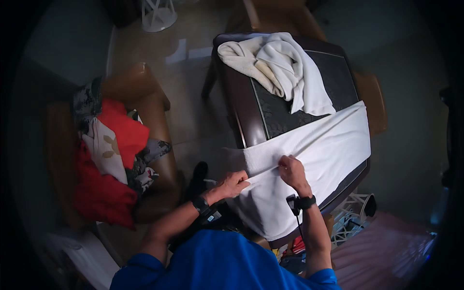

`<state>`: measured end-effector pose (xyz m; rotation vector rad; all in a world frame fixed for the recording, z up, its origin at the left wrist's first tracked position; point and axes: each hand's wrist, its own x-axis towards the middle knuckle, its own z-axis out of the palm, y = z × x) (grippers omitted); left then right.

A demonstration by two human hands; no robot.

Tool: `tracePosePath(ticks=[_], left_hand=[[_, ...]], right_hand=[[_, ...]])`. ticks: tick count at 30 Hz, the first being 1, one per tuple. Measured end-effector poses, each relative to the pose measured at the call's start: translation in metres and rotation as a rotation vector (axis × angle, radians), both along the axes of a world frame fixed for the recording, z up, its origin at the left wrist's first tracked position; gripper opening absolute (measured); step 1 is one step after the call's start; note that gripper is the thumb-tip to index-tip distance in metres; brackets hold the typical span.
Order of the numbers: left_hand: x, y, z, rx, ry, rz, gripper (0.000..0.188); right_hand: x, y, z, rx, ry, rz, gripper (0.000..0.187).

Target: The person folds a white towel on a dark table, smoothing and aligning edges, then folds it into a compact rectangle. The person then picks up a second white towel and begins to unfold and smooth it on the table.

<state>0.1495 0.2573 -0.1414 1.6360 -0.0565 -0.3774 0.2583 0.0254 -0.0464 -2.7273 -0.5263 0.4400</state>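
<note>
I see the left grip (232,184) and right grip (292,172) pinching the towel (333,145), which stretches long and away past the right one.

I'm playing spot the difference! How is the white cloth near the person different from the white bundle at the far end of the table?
The near cloth is mostly spread out, while the bundle is crumpled into thick folds. The left hand and right hand pinch the near cloth, but neither touches the bundle. Both are white fabric lying on the dark table.
</note>
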Motion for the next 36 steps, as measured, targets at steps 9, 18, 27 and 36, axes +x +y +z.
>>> tracePosePath(ticks=[9,18,27,36], left_hand=[[0.051,0.040,-0.002,0.142,-0.317,0.199,0.012],[0.041,0.029,-0.052,0.263,-0.234,0.336,0.015],[0.004,0.010,-0.100,0.223,0.304,0.175,0.028],[0.042,0.001,-0.090,0.274,-0.229,0.295,0.023]], right_hand=[[0.040,0.041,0.014,0.259,-0.224,-0.076,0.011],[0.042,0.027,-0.042,0.209,-0.175,-0.197,0.014],[0.044,0.033,-0.049,0.102,-0.213,-0.183,0.017],[0.050,0.034,-0.043,0.060,-0.156,-0.151,0.011]])
